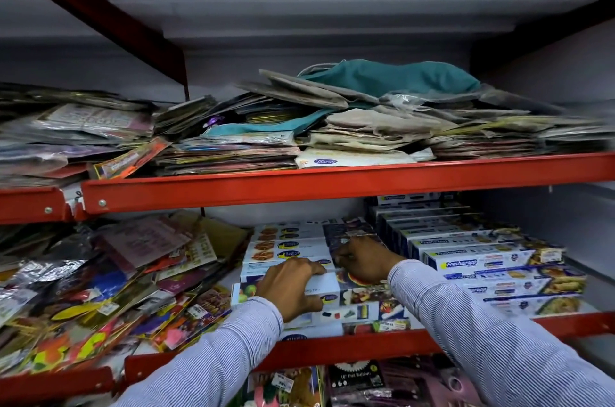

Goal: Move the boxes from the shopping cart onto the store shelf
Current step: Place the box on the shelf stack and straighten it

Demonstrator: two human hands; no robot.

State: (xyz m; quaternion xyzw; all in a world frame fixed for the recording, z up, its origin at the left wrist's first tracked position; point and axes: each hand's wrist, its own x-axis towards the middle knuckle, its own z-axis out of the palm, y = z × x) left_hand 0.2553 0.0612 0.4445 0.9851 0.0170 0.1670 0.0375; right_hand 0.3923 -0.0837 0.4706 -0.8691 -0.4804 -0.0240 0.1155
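Fingers (312, 268) of the left hand (289, 290) curl over the top edge of a white box (329, 287), thumb under its front face, gripping it. Fingers of the right hand (361, 262) are bent onto the box stack (289, 248) just behind; whether they grip anything cannot be told. Both sleeves (492, 340) are striped blue-white.

The red shelf (332, 187) unit shows three red front rails. The white box sits on the middle level, at the front of the stack, near the rail (366, 348).

To the right, a row of blue-white cartons (479, 262) recedes; at least seven are countable, the front ones marked "Freshwrapp".

The upper level holds flat packets (233, 153); one white packet (349, 158) reads "Maruti". A teal cloth (392, 77) lies on top.

Left of the boxes, foil packets (100, 290) lie heaped; their print is illegible.
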